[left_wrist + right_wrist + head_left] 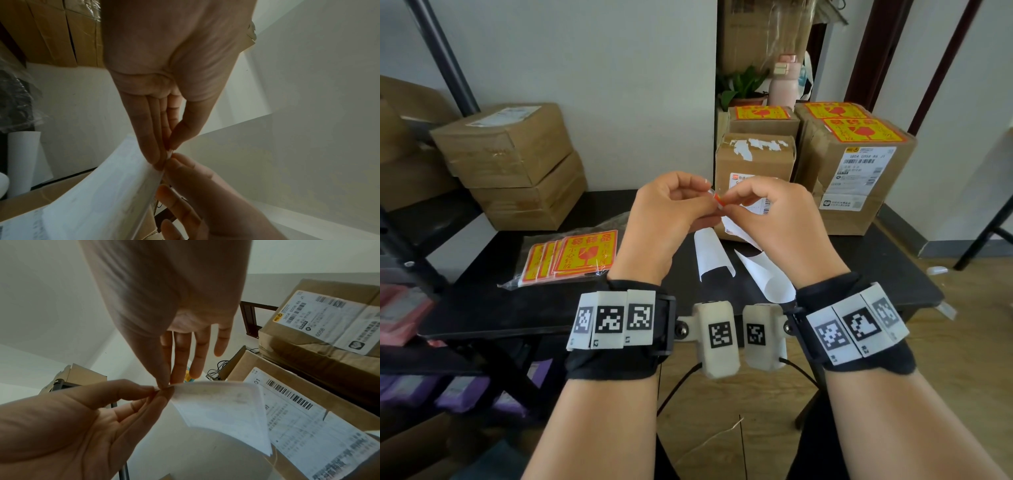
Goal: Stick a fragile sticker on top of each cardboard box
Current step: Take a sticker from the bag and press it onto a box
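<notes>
Both hands meet above the black table [482,308] and pinch one corner of a fragile sticker [717,198]. My left hand [709,198] and right hand [726,202] each hold that corner between thumb and forefinger. In the right wrist view the sticker [216,405] shows its white back, curving away from the pinch. Just behind the hands stands a small cardboard box [755,161] with torn white label scraps on top and no red sticker. Three boxes behind and right of it carry yellow-red stickers, among them the large box [859,164].
A plastic pack of fragile stickers [575,257] lies on the table to the left. Two curled white backing sheets [710,253] lie under my hands. Two stacked plain boxes [517,164] stand at the back left. A plant and a pink bottle [786,82] stand behind the boxes.
</notes>
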`<action>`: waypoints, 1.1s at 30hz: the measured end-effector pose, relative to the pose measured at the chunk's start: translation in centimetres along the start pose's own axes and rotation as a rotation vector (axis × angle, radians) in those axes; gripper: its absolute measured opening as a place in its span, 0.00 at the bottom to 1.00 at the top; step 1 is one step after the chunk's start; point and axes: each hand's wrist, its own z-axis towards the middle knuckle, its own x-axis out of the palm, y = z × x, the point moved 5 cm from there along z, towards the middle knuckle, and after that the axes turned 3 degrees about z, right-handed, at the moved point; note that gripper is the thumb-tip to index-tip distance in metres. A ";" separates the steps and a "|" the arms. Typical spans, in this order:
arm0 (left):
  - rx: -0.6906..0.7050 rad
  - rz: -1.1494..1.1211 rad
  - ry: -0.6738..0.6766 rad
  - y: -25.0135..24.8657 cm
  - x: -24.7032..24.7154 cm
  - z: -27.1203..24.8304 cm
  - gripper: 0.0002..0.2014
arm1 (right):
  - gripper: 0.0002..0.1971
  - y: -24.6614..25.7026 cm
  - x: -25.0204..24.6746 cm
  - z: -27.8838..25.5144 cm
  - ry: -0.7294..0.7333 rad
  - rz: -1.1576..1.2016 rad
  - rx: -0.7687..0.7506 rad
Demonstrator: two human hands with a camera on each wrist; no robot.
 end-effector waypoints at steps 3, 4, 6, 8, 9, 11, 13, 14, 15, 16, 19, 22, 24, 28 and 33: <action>0.005 0.006 -0.005 0.0 -0.1 0.0 0.09 | 0.04 0.1 -0.1 0.0 -0.005 -0.010 -0.004; 0.007 0.011 -0.006 0.0 -0.1 0.0 0.09 | 0.04 0.1 -0.1 0.0 -0.009 -0.009 -0.002; 0.014 0.029 -0.006 0.0 -0.2 0.0 0.08 | 0.04 0.2 -0.1 0.0 -0.008 -0.013 0.000; 0.020 0.053 -0.009 0.0 -0.2 0.0 0.06 | 0.04 0.2 -0.1 0.0 -0.005 -0.021 -0.002; 0.021 0.059 -0.011 0.0 -0.2 0.0 0.06 | 0.04 0.2 -0.1 0.0 -0.004 -0.025 -0.004; 0.021 0.065 -0.012 0.0 -0.2 0.0 0.05 | 0.05 0.3 -0.1 0.0 -0.002 -0.043 -0.015; 0.020 0.069 -0.009 0.1 -0.3 0.0 0.04 | 0.05 0.3 -0.1 -0.1 -0.003 -0.065 -0.029; 0.019 0.068 -0.008 0.2 -0.2 0.0 0.05 | 0.05 0.3 -0.1 0.0 -0.003 -0.074 -0.035; 0.019 0.067 -0.008 0.2 -0.2 0.0 0.05 | 0.05 0.2 -0.1 -0.1 -0.004 -0.079 -0.037; 0.019 0.065 -0.009 0.1 -0.3 0.0 0.05 | 0.05 0.2 -0.2 -0.1 -0.007 -0.080 -0.038; 0.018 0.066 -0.009 0.1 -0.2 0.0 0.05 | 0.05 0.1 -0.3 -0.1 -0.019 -0.089 -0.041; 0.024 0.083 -0.005 0.0 -0.1 -0.1 0.04 | 0.05 0.2 -0.4 -0.1 -0.022 -0.093 -0.046; 0.032 0.101 -0.002 -0.1 -0.1 -0.1 0.04 | 0.05 0.3 -0.4 -0.1 -0.029 -0.095 -0.050; 0.051 0.132 0.008 -0.3 0.0 0.0 0.04 | 0.04 0.3 -0.5 -0.2 -0.028 -0.095 -0.040; 0.087 0.183 0.011 -0.4 0.1 0.0 0.05 | 0.03 0.1 -0.5 -0.4 -0.034 -0.020 0.018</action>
